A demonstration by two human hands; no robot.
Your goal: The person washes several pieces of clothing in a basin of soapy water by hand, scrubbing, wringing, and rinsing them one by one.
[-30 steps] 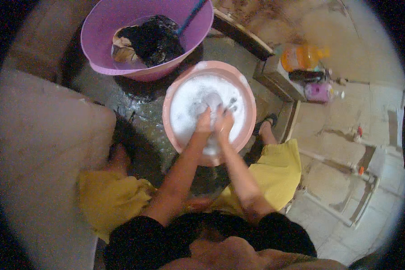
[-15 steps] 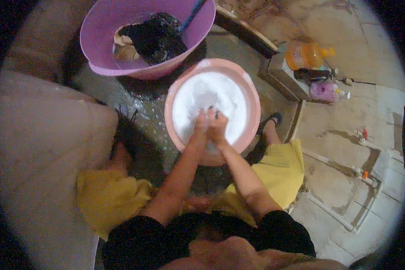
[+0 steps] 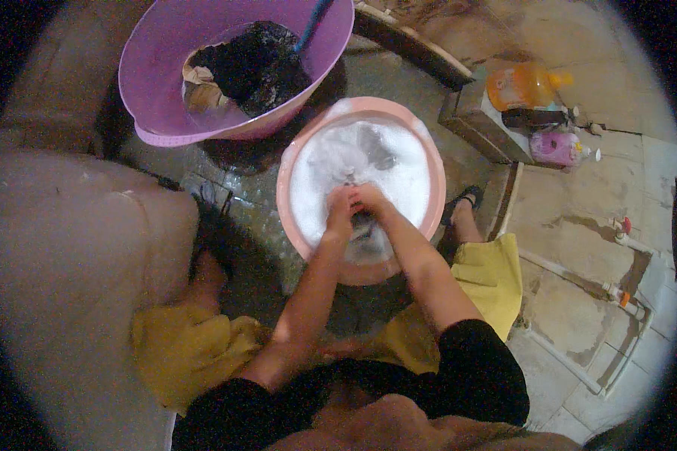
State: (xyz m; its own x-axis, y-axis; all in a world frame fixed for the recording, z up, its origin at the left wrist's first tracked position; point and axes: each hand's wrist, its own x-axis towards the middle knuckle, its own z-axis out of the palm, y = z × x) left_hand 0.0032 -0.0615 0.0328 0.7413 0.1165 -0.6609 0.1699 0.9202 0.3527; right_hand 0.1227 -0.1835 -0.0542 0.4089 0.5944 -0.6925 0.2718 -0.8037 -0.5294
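A pink basin (image 3: 284, 188) full of white suds (image 3: 410, 177) stands on the wet floor between my feet. Over its middle my left hand (image 3: 340, 207) and my right hand (image 3: 368, 199) press together, fingers curled inward. They grip what looks like wet cloth (image 3: 342, 158), greyish and bunched under the foam, part of it showing beyond my fingers and a darker part below my wrists. Foam and my hands hide most of it, so its kind of garment cannot be made out.
Beyond the basin, at the far left, a purple tub (image 3: 150, 83) holds dark and tan clothes (image 3: 259, 68) and a blue stick (image 3: 314, 26). On a low ledge (image 3: 474, 124) at right lie an orange bottle (image 3: 520, 86) and a pink bottle (image 3: 555, 147). Pipes with taps (image 3: 623, 227) run along the right wall.
My hands have drawn slightly nearer to me and closed tighter together. Dark gaps have appeared in the suds, and greyish cloth shows more. The whole view has shifted a little.
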